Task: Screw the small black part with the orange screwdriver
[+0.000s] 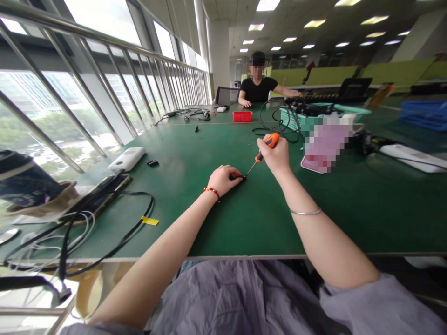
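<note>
Windows [104,18] and a metal railing [52,24] run up the left of the frame, while ceiling lights [267,5] recede over the upper right. Below them, a glossy green table [195,232] spans the middle, with a person in a black top [257,90] at its far end, upper centre. A teal basket [291,120] stands right of upper centre; a smaller red tray [242,117] sits left of it. Near the centre, the right hand [277,151] is wrapped around an orange-and-black screwdriver [273,140], and the left hand [223,179] pinches a small black piece [243,177] on or just above the table; which, I cannot tell. That piece lies down and left from the right hand's grip, at the left fingertips, so the left hand is nearer. The screwdriver's long axis slants from upper right to lower left, its tip at the piece's right end; whether they touch is too small to tell. The piece's own long axis seems roughly sideways, though fingers cover much of it.
</note>
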`<state>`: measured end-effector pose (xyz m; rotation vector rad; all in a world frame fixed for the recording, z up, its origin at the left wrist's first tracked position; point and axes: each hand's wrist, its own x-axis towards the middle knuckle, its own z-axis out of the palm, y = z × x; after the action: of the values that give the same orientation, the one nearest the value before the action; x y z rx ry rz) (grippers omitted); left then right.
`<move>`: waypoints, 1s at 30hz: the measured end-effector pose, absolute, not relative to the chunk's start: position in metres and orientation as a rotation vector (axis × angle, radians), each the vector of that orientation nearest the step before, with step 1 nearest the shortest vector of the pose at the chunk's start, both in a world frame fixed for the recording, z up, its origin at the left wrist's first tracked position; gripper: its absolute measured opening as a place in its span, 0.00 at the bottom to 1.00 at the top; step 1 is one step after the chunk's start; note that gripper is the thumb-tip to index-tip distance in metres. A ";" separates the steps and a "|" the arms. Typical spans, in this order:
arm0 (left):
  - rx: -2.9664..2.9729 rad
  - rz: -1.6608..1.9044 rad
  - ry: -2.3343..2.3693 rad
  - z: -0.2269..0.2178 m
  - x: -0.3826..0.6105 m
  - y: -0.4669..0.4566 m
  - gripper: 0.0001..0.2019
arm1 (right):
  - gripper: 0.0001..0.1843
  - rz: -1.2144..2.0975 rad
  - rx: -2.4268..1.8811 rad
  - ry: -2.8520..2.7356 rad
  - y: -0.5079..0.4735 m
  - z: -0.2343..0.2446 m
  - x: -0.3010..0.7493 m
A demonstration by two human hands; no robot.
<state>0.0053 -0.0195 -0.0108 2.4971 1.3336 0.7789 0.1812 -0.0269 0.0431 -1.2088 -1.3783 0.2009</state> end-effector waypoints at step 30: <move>2.391 0.753 1.337 -0.010 -0.005 -0.006 0.07 | 0.08 0.378 -1.191 -1.451 -0.027 0.046 0.179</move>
<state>-0.0053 -0.0064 -0.0101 2.3914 1.3373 0.7535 0.1795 -0.0267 0.0461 -1.1914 -1.4512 0.3778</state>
